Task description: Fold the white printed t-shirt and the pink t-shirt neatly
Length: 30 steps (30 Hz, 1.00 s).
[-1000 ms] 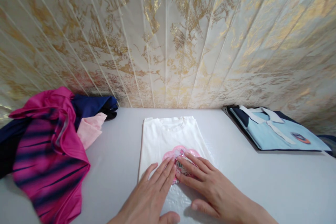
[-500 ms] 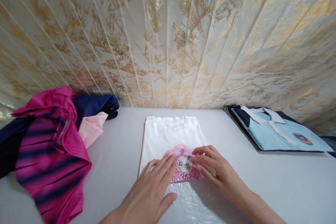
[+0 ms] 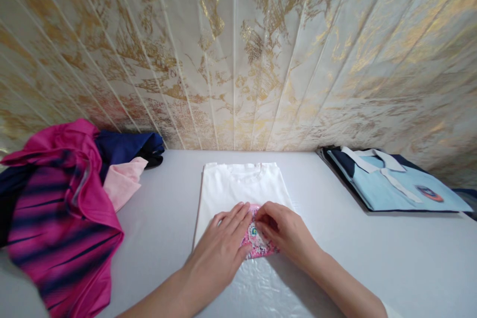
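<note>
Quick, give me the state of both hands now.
Left hand: open, flat on the white shirt.
Right hand: fingers curled, pressing on the pink patch; holding nothing.

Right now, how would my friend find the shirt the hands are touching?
Start at the white table below the gold-streaked wall. In its middle, between a heap of pink and navy clothes and a folded light-blue polo shirt, lies a folded white T-shirt. Only it is plain white with a sparkly pink picture, where the left hand and right hand rest.
</note>
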Each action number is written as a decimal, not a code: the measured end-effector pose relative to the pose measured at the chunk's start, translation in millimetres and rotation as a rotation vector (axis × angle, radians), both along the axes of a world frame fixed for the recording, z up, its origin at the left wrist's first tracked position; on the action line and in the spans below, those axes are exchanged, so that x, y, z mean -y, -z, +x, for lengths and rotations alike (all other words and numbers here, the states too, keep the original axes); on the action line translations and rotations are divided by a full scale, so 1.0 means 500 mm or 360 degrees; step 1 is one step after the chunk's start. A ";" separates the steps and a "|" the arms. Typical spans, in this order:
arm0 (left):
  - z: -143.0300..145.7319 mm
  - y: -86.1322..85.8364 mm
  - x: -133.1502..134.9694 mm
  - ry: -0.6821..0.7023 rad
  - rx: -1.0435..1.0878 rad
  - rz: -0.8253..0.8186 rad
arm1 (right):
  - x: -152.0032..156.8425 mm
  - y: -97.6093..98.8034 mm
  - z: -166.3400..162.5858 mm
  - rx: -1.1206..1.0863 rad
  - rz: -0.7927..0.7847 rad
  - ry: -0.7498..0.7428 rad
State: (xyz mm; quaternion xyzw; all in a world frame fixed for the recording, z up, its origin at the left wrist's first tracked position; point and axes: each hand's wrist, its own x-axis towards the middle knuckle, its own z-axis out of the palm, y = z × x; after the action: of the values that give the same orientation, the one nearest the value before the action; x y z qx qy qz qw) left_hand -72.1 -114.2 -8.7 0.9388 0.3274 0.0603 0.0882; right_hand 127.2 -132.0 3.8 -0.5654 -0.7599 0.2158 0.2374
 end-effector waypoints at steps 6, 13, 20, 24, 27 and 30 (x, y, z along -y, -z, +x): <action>0.001 -0.003 0.000 -0.0006 -0.0031 0.0010 | 0.002 0.013 -0.001 0.0106 0.0105 -0.0137; -0.003 0.009 -0.001 0.0007 0.0042 0.0019 | 0.001 0.011 0.020 -0.0096 0.0030 -0.0168; -0.010 0.004 0.001 0.0021 0.0231 -0.0045 | 0.005 0.009 0.038 -0.0190 0.0112 -0.0154; -0.009 -0.023 0.010 -0.0002 0.0502 -0.0174 | 0.009 -0.006 0.043 -0.0186 0.0130 -0.0258; -0.001 -0.037 0.016 -0.0079 0.0512 -0.0286 | 0.022 -0.022 0.043 -0.0131 -0.0005 -0.0360; 0.008 -0.035 0.017 -0.0152 0.0505 -0.0325 | 0.029 -0.024 0.038 -0.0051 -0.0085 -0.0393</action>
State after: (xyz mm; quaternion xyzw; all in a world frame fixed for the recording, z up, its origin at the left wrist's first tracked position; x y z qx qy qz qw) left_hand -68.3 -122.8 8.7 0.8872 0.3579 0.1781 0.2304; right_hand 146.0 -146.6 15.7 -0.4700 -0.8139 0.2726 0.2058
